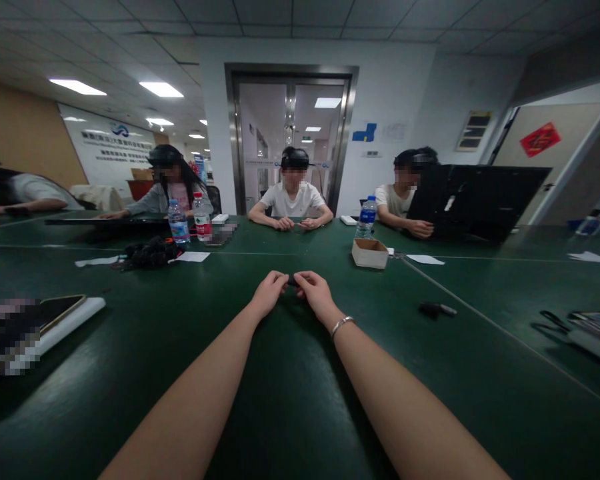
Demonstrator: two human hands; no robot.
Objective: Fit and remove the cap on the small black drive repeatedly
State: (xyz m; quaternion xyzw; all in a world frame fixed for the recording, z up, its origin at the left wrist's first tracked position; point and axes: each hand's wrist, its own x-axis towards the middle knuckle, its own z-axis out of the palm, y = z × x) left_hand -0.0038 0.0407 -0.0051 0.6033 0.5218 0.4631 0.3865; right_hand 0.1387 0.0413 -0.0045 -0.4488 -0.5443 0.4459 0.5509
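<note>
A small black object (pixel 292 280) sits between the person's two hands, over the middle of the green tabletop (pixel 280 407). It looks dark all over, short and stubby, with no marking that can be made out; the fingers cover much of it, so its full shape cannot be told. The left hand (pixel 268 293) pinches one end between thumb and fingertips, and the right hand (pixel 317 293) grips the other end likewise, below a silver bracelet (pixel 343 327). A black item with a grey tip (pixel 437 309) lies to the right.
</note>
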